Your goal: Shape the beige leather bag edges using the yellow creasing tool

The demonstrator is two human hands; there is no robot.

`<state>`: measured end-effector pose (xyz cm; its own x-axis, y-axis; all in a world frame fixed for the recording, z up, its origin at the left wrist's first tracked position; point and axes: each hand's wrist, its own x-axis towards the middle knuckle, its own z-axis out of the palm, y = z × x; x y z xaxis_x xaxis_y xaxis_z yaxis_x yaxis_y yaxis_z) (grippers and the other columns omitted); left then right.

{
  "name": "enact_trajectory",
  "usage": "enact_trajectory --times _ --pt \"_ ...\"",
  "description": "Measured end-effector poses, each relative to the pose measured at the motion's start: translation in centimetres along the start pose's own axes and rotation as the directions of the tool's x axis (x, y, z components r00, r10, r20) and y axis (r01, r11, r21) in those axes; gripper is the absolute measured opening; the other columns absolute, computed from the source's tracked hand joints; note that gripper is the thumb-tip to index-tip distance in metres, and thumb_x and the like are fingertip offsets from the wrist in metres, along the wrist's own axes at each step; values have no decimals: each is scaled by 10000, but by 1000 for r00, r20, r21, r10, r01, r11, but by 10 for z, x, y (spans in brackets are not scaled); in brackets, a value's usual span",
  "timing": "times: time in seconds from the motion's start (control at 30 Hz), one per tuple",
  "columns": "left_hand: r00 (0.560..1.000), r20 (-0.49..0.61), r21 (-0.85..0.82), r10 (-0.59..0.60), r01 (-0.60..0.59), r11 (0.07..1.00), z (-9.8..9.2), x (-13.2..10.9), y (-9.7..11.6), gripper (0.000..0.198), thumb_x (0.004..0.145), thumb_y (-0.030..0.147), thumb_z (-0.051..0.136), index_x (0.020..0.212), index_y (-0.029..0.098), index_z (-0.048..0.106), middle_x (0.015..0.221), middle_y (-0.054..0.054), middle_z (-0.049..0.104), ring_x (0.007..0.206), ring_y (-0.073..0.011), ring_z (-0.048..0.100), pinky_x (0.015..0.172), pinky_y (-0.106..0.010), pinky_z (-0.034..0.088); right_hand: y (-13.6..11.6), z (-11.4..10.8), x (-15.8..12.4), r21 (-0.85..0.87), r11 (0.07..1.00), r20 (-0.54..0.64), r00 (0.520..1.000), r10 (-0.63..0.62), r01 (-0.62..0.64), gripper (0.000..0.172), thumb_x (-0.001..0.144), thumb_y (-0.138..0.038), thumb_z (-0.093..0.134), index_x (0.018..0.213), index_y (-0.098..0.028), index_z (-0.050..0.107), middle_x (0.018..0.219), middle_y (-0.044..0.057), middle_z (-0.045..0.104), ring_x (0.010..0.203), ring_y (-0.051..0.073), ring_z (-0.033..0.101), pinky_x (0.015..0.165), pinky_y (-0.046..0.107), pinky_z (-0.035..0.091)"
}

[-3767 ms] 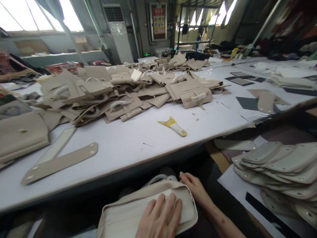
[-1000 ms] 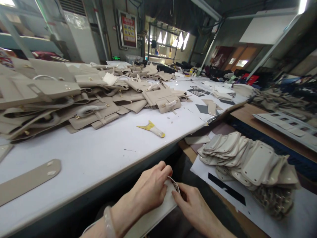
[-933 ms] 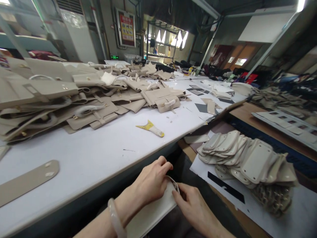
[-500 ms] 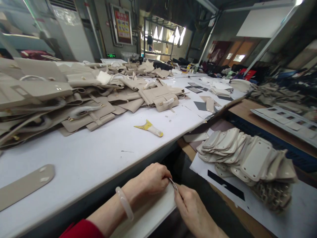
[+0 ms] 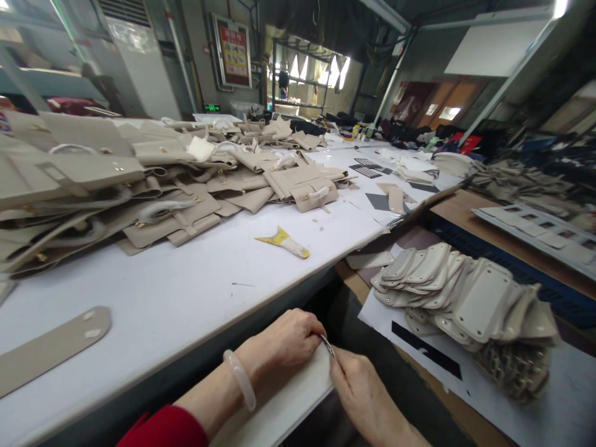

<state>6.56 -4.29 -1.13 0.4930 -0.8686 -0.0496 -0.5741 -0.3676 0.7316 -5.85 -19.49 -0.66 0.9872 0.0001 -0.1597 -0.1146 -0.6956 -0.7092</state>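
Observation:
A pale, off-white panel [image 5: 298, 406] lies low in front of me, angled toward the table's edge. My left hand [image 5: 293, 338] is closed over its far end, fingers curled under and mostly hidden; a pale bangle circles the wrist. My right hand [image 5: 363, 388] is closed at the panel's right corner, thumb pressed along a thin, shiny metal tool [image 5: 327, 343]. The tool spans the small gap between both hands, and its exact kind does not show. On the white table [image 5: 186, 298] beyond lie a yellow-and-white forked piece [image 5: 285, 241] and a beige strap-like piece [image 5: 60, 351].
Beige bag parts [image 5: 195, 205] are heaped across the table's left and back. On my right, a pile of pale panels with metal studs [image 5: 479, 298] rests on white paper beside a black strip [image 5: 426, 349]. Behind it stands a grey tray [image 5: 535, 233].
The view has shifted slightly, so things on the table appear a little further right. Both hands keep nearly the same pose at the panel's end.

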Motion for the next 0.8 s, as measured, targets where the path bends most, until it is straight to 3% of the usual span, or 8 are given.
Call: enact_trajectory --times 0.27,0.37,0.43,0.53,0.63,0.7,0.8 --pt "1000 -25 -24 -5 4 1000 1 -1 -2 344 783 129 489 971 223 761 988 -15 753 921 -176 684 866 -246 508 0 -4 0 -79 997 42 999 29 -25 412 1018 -382 308 972 -163 654 882 92 644 805 194 601 743 302 407" --pt "1000 -21 -34 -7 6 999 1 0 -3 332 783 133 498 955 229 765 973 -8 754 899 -172 685 840 -237 509 7 -13 6 78 997 115 993 4 -13 432 1005 -471 374 860 -177 655 895 55 614 837 174 588 766 288 411" --pt "1000 -20 -38 -13 12 999 1 1 -3 327 788 136 497 948 229 767 972 -10 753 896 -174 685 838 -239 509 16 -15 11 259 963 153 988 37 -76 483 980 -539 416 796 -162 653 879 47 607 840 174 576 763 287 414" --pt "999 -19 -44 -29 28 999 1 0 -3 324 797 147 493 949 227 767 974 -17 749 897 -178 684 841 -245 509 27 -11 19 606 756 249 962 114 -247 478 947 -555 489 810 -133 667 795 36 601 833 180 561 772 294 421" --pt "999 -16 -52 -50 49 997 1 0 -2 320 807 167 492 958 234 766 980 -14 747 906 -180 683 846 -250 508 30 0 21 798 507 347 936 55 -325 388 912 -506 587 928 -133 695 819 34 636 881 182 574 850 300 432" --pt "998 -9 -62 -65 64 996 1 0 -2 321 806 174 492 957 243 768 982 -6 748 912 -179 684 853 -251 506 29 7 20 832 438 355 934 48 -339 400 893 -525 610 960 -142 702 862 42 657 888 182 582 882 304 436" --pt "996 15 -85 -90 91 992 -1 0 -2 333 794 176 491 955 255 772 974 6 756 903 -176 687 840 -247 509 26 12 18 836 426 342 935 90 -346 475 873 -600 601 956 -144 704 875 48 665 857 175 573 863 299 443"
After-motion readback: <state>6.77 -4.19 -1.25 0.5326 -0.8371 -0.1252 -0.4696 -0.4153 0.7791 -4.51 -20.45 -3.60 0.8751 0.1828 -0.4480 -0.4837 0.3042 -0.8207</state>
